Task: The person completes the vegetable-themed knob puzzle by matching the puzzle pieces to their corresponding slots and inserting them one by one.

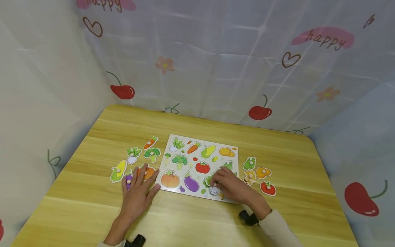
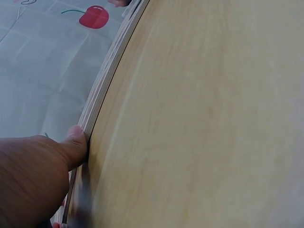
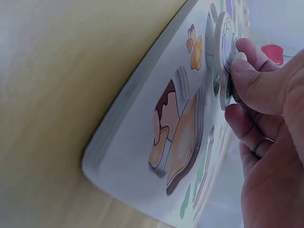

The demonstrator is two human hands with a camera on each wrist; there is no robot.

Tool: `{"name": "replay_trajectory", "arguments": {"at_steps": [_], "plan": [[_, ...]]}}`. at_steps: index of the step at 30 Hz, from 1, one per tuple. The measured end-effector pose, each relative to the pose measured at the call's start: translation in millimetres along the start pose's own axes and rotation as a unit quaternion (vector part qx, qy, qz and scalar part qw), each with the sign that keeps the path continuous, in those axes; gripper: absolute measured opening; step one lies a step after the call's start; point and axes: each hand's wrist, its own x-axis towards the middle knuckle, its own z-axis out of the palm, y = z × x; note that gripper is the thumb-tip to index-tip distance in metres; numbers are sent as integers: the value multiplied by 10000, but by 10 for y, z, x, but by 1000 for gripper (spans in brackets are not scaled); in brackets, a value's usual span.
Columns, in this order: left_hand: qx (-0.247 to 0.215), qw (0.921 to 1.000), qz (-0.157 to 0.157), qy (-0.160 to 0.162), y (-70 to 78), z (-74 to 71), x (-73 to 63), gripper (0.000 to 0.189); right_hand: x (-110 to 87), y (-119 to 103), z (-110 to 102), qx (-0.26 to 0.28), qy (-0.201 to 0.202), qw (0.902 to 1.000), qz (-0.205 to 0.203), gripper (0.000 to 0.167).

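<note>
A white puzzle board [image 1: 214, 142] with printed vegetable pictures lies on the table. My right hand [image 1: 234, 187] pinches a green-and-white leafy vegetable puzzle piece [image 3: 222, 61] between thumb and fingers, over the board's near right part. In the right wrist view the piece stands tilted close over its recess. My left hand [image 1: 137, 197] rests with fingers spread left of the board, its thumb [image 2: 76, 145] against the board's edge. Under and beside those fingers lie a pumpkin piece [image 1: 150, 173] and an eggplant piece [image 1: 128, 182], both partly covered.
Left of the board lie carrot [image 1: 150, 143], broccoli [image 1: 152, 154], radish [image 1: 133, 156] and corn [image 1: 118, 171] pieces. To its right are pea-green [image 1: 249, 163], yellow-orange [image 1: 263, 173], tan [image 1: 249, 176] and tomato [image 1: 268, 188] pieces. A patterned curtain [image 1: 210, 75] hangs behind the table.
</note>
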Motion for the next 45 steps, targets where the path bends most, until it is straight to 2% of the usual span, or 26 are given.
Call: {"name": "replay_trajectory", "arguments": {"at_steps": [6,15,31,45], "plan": [[48,9999,67,62,-10,0,15,52,47,-21,25,-91,-157,9998,-5,19],[39,10000,-21,-50,-5,-2,12,53,56,-33,53,-151,-427,9989,153,19],[0,10000,29,46,-9,0,6,52,60,-26,41,-446,-293,9985,-135,20],[15,9999,50,91,-14,16,1,51,22,0,50,-66,-110,9999,-109,18]]}}
